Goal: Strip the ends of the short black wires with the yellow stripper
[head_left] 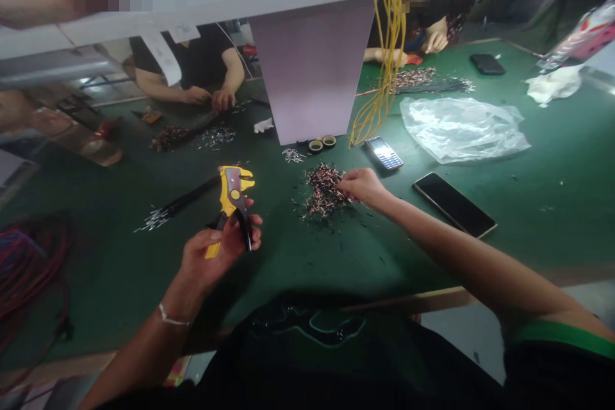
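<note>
My left hand (223,240) is wrapped round the handles of a yellow and black wire stripper (234,189), its jaws pointing up and to the right. At the right side of a pile of short copper-ended wire bits (323,191), my right hand (361,187) has its fingers pinched together. Whatever sits between those fingertips is hidden or too small to name. Left of the stripper lies a bundle of black wires (189,197) with bare silvery ends. A few small white pieces (294,155) rest just behind the pile.
Two rolls of tape (321,143) stand by the post (314,70). A keypad phone (384,154), a smartphone (454,204) and a plastic bag (464,128) lie to the right. Yellow wires (384,77) hang from the shelf. Red cables (31,262) are coiled at left. Co-workers' hands (211,97) work across the table.
</note>
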The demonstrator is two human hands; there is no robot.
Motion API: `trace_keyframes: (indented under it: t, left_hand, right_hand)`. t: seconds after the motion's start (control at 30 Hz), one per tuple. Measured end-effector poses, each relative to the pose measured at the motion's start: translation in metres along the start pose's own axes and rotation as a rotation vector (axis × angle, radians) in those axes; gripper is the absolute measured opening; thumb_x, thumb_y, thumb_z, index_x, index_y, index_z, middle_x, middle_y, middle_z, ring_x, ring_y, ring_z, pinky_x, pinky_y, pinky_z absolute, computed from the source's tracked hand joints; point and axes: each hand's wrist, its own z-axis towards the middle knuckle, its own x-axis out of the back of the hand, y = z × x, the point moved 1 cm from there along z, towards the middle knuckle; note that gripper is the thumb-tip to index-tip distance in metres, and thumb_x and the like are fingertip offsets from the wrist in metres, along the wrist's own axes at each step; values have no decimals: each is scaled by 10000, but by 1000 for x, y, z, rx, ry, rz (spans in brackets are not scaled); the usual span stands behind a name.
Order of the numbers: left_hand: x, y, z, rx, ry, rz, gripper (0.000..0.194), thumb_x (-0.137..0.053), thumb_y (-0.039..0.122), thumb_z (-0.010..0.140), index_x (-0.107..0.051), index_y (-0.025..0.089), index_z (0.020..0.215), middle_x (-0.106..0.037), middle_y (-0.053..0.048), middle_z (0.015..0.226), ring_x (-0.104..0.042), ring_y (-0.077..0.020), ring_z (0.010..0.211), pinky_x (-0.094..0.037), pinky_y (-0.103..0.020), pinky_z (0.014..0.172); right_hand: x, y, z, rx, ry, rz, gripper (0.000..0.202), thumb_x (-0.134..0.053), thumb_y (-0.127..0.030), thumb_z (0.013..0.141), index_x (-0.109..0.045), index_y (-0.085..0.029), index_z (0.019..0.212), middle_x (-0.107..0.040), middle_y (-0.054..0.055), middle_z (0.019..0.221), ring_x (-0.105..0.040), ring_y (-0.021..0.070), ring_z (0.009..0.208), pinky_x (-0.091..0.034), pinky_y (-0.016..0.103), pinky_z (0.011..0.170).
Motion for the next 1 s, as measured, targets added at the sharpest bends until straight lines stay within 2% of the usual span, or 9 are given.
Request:
trace_keyframes:
  t: [0.13,0.3,0.43,0.53,0.7,0.87,1.0]
  left_hand:
    - [-15,-6,7,22,-74,56,655,-629,269,635,-589,139,1275,-654,-165,1189,-619,-269,829,-465,-393,725]
    - [-39,-23,25,106,-213,40,662,-663,248,629,-583,179,1283,-546,-187,1386,-630,-284,877,-443,-403,743]
    - [-54,-39,41,216,-340,17,629,-655,241,614,-603,187,1238,-545,-187,1388,-637,-314,926,-433,-394,715]
    - [-61,-43,48,222,-386,17,576,-617,236,592,-639,154,1162,-579,-173,1349,-622,-294,906,-415,-376,677]
    - [-58,-42,52,131,-368,9,596,-599,213,554,-646,146,1145,-630,-153,1252,-594,-263,881,-418,-370,679]
    - [-46,-41,54,164,-347,-33,679,-629,205,517,-616,161,1195,-616,-166,1226,-567,-229,863,-441,-368,717]
    - [-42,-40,56,207,-380,-33,768,-674,209,472,-590,154,1234,-614,-162,1147,-560,-236,857,-443,-369,724]
  right_hand:
    - [-3,-2,-15,-61,-17,318,140,-646,-282,631,-568,-186,565,-657,44,559,-475,94,379,-377,251,350]
    - [-10,-9,-34,-91,-40,617,130,-686,-261,612,-589,-175,623,-704,71,628,-592,126,445,-516,262,413]
    - [-17,-21,-47,-79,-51,765,123,-692,-240,638,-590,-172,645,-728,81,651,-644,138,496,-575,261,476]
    - [-23,-29,-57,-74,-63,927,115,-721,-199,639,-613,-162,651,-730,69,634,-660,140,499,-580,241,476]
    - [-32,-33,-72,-47,-73,988,139,-763,-203,620,-633,-155,630,-727,48,612,-645,135,448,-542,222,410]
    - [-37,-33,-75,-5,-38,969,149,-769,-211,605,-629,-165,621,-718,37,602,-631,137,440,-523,231,396]
    - [-34,-33,-72,32,39,988,169,-788,-220,607,-627,-174,635,-706,20,602,-634,133,450,-522,228,412]
